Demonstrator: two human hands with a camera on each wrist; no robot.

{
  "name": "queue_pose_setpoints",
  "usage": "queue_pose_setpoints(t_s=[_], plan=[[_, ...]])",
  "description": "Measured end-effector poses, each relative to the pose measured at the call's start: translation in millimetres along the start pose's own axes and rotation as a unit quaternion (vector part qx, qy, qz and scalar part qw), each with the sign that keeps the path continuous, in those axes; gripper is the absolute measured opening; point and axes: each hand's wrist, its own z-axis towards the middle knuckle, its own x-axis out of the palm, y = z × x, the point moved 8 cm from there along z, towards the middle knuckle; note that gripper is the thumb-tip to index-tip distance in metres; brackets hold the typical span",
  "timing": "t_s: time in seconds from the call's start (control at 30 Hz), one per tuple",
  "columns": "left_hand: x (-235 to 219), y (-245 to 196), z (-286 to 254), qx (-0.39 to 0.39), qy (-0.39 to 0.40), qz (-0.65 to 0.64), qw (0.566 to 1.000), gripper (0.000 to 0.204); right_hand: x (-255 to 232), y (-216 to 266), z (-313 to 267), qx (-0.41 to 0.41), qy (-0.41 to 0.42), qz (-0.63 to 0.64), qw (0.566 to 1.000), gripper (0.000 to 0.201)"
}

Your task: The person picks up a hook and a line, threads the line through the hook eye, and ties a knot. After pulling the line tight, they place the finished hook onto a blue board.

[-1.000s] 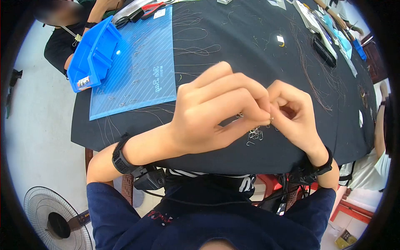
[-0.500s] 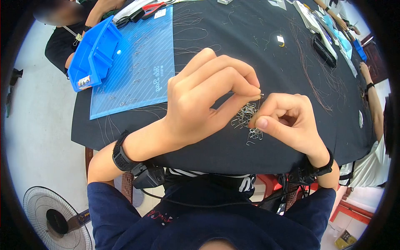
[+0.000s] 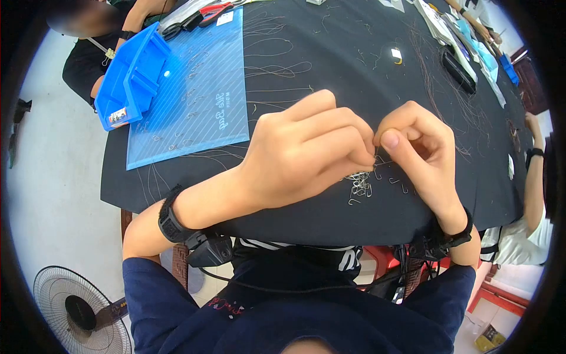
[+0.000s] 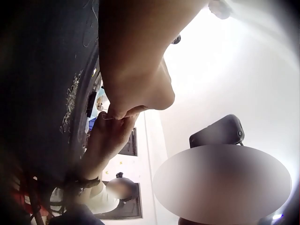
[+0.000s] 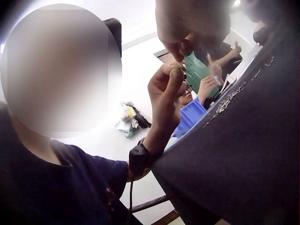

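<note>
Over the black table my left hand (image 3: 312,150) pinches a tiny metal fish hook, mostly hidden by its fingertips. A shiny bit of the hook (image 5: 181,69) shows there in the right wrist view. Close beside it, my right hand (image 3: 421,153) has thumb and index finger pinched together on a thin fishing line (image 3: 377,152), which runs between the two hands. Beneath the hands lies a pile of silvery fish hooks (image 3: 361,187), partly covered by the left hand. A few loose hooks (image 3: 404,189) lie to the right of it.
At left, a blue file bag (image 3: 188,112) carries several hooks with trailing lines. A blue bin (image 3: 132,82) and red-handled pliers (image 3: 215,13) border it. Loose brown lines (image 3: 442,112) and a black case (image 3: 458,72) lie to the right. Other people sit around the table.
The hands were together, then parted, with the right hand low over the hook pile. Now the right hand is raised and the left has come down and rightward, so their fingertips are close again.
</note>
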Motion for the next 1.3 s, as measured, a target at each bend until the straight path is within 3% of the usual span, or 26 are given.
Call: queue_pose_setpoints(t_s=[0.23, 0.6, 0.8, 1.0, 1.3], plan=[[-4, -4, 2, 0.000, -0.004, -0.027, 1.000, 0.020, -6, 2, 0, -0.022, -0.012, -0.046, 0.999, 0.009], [-19, -3, 6, 0.016, -0.043, -0.011, 0.999, 0.021, 16, -9, -5, 0.026, 0.082, -0.002, 0.996, 0.010], [-24, 5, 4, -0.021, -0.050, 0.020, 0.998, 0.020, 19, -6, -9, 0.068, 0.093, 0.001, 0.993, 0.009], [-22, 5, 5, -0.014, -0.041, 0.035, 0.998, 0.020, 20, 7, -9, 0.028, 0.118, -0.036, 0.992, 0.006], [-10, 4, 3, -0.024, -0.027, 0.044, 0.998, 0.018, 8, 15, -6, -0.060, 0.059, -0.047, 0.995, 0.005]])
